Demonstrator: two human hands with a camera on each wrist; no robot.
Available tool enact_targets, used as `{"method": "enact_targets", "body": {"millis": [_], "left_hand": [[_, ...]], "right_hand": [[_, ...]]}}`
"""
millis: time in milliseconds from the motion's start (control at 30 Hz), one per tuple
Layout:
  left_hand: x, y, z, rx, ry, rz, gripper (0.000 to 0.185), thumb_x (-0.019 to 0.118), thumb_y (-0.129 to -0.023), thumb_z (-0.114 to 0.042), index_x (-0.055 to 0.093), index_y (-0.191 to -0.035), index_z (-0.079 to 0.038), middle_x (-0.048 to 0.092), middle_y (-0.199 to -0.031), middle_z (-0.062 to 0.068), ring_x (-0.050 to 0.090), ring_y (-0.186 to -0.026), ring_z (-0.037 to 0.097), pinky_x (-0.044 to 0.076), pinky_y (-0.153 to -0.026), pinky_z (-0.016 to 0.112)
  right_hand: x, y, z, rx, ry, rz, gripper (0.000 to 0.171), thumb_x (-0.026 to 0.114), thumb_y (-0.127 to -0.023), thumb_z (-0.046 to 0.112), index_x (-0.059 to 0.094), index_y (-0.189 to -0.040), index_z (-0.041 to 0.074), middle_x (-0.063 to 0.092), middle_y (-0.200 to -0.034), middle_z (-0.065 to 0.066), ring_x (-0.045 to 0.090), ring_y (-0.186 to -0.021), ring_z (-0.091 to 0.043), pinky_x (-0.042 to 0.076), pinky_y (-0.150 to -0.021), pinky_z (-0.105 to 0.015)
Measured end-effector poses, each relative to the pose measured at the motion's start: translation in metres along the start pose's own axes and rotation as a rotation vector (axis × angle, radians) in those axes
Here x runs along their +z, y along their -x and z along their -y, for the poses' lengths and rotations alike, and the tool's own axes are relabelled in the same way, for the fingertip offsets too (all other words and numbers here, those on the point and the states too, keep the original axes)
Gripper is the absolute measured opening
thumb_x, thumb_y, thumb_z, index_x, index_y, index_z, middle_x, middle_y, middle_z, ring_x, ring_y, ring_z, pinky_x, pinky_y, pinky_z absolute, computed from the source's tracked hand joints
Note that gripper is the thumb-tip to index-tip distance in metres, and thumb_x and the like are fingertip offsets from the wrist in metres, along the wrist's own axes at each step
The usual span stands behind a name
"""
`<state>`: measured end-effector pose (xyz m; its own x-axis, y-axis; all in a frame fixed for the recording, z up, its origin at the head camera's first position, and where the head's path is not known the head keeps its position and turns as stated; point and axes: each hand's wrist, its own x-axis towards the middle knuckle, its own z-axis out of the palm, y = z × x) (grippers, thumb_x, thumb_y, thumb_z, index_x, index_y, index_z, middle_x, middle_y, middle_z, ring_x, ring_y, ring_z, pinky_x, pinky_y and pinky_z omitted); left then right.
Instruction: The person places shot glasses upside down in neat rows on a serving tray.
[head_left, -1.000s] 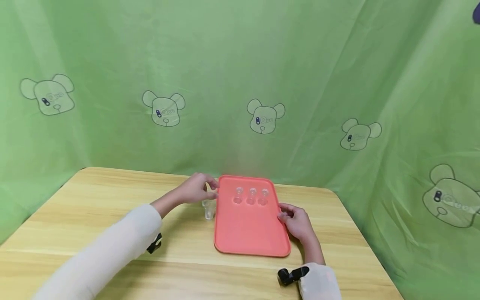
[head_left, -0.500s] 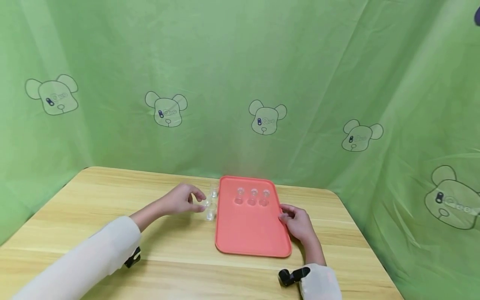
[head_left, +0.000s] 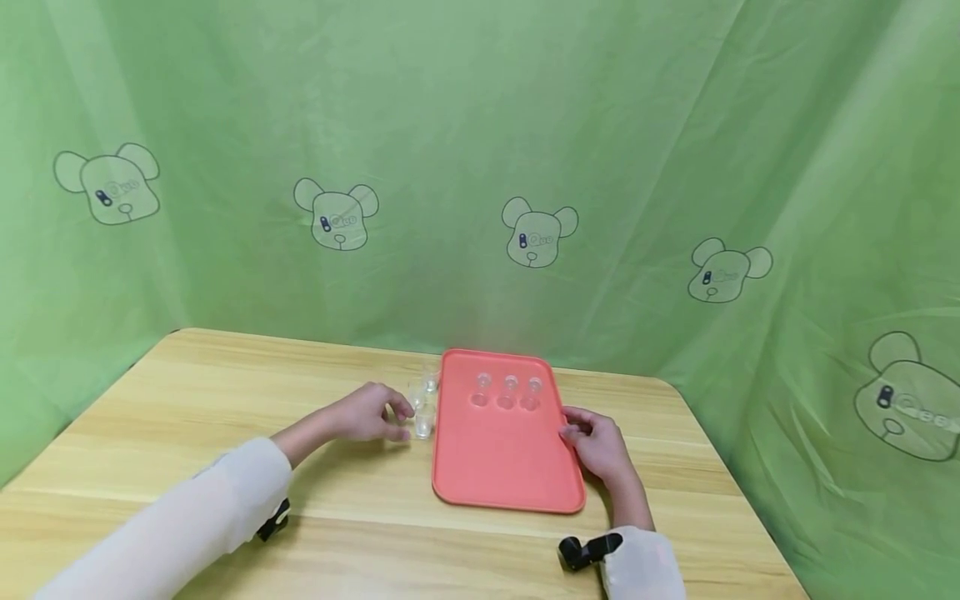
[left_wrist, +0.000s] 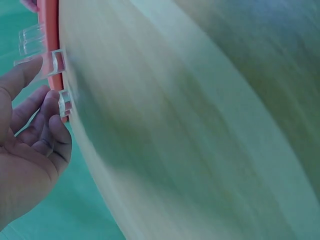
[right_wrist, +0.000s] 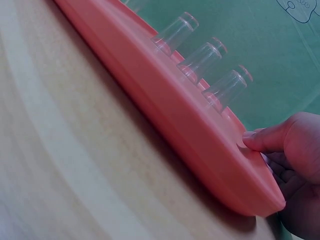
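Left hand (head_left: 369,414) lies low on the table (head_left: 225,400), forearm in a pale sleeve reaching in from lower left. Its fingers are loosely curled and slightly apart, tips at the three loose clear cups (head_left: 422,404) standing in a short column just left of the tray (head_left: 502,467). The left wrist view shows the fingertips (left_wrist: 52,107) right at the nearest cup (left_wrist: 65,102), but whether they touch it I can't tell; nothing is clamped.

Right hand (head_left: 596,442) sits at the tray's right edge, wrist resting on the table. Thumb tip (right_wrist: 252,140) presses on the rim, and the other fingers curl under the edge, so the hand grips the tray. The tray lies flat on the table.

Counts:
- Tray: 1, coral red, rounded corners, centre of the table.
- Clear cups on the tray: 3, upright in a row (head_left: 509,390) across the far end, evenly spaced and not touching each other.
- Clear cups off the tray: 3, on the table against the tray's left rim.
- Total cups: 6.
- Black wrist cameras: 2, one per sleeve.

Green cloth (head_left: 480,125) with bear prints hangs behind.
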<state>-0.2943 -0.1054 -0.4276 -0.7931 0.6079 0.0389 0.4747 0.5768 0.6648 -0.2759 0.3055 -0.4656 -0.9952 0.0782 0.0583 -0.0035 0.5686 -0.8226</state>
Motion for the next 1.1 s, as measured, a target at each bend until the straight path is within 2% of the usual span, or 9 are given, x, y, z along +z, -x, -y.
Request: {"method": "enact_targets", "body": {"millis": [200, 333, 533, 800, 1100], "left_hand": [[0.004, -0.004, 0.002, 0.004, 0.001, 0.019, 0.031, 0.082, -0.087, -0.018, 0.073, -0.112, -0.003, 0.072, -0.1, 0.001, 0.067, -0.096, 0.017, 0.055, -0.091, 0.037], [0.006, -0.007, 0.003, 0.036, 0.007, 0.027, 0.024, 0.082, -0.086, -0.017, 0.073, -0.105, -0.004, 0.071, -0.096, -0.001, 0.065, -0.092, 0.013, 0.055, -0.086, 0.032], [0.01, -0.012, 0.003, 0.04, 0.0, 0.033, 0.016, 0.083, -0.086, -0.018, 0.071, -0.092, -0.01, 0.067, -0.089, -0.004, 0.062, -0.084, 0.011, 0.053, -0.079, 0.029], [0.016, -0.017, 0.001, 0.038, 0.033, 0.033, 0.025, 0.084, -0.084, -0.014, 0.072, -0.104, -0.003, 0.067, -0.09, -0.001, 0.062, -0.077, 0.012, 0.053, -0.072, 0.025], [0.02, -0.018, -0.005, 0.034, 0.017, 0.027, 0.023, 0.084, -0.084, -0.011, 0.072, -0.103, -0.004, 0.067, -0.091, -0.001, 0.059, -0.083, 0.01, 0.051, -0.078, 0.027]], "right_hand": [[-0.001, 0.0, -0.001, 0.004, 0.001, -0.001, 0.039, 0.061, -0.101, 0.005, 0.06, -0.14, 0.0, 0.068, -0.12, -0.018, 0.062, -0.107, -0.027, 0.052, -0.08, -0.027], [-0.001, 0.0, -0.001, 0.009, 0.0, 0.0, 0.039, 0.06, -0.101, 0.004, 0.06, -0.14, 0.0, 0.068, -0.12, -0.018, 0.062, -0.106, -0.027, 0.052, -0.08, -0.026], [0.001, -0.001, -0.002, 0.01, -0.005, 0.002, 0.039, 0.061, -0.101, 0.005, 0.06, -0.14, 0.001, 0.069, -0.117, -0.017, 0.063, -0.105, -0.027, 0.053, -0.079, -0.026], [0.0, -0.001, -0.001, 0.016, -0.004, 0.002, 0.039, 0.061, -0.101, 0.006, 0.06, -0.14, 0.001, 0.069, -0.116, -0.016, 0.063, -0.103, -0.026, 0.053, -0.078, -0.028], [-0.001, -0.001, 0.0, 0.007, 0.004, 0.003, 0.039, 0.062, -0.101, 0.007, 0.061, -0.139, 0.001, 0.069, -0.115, -0.016, 0.063, -0.102, -0.026, 0.053, -0.078, -0.029]]}}
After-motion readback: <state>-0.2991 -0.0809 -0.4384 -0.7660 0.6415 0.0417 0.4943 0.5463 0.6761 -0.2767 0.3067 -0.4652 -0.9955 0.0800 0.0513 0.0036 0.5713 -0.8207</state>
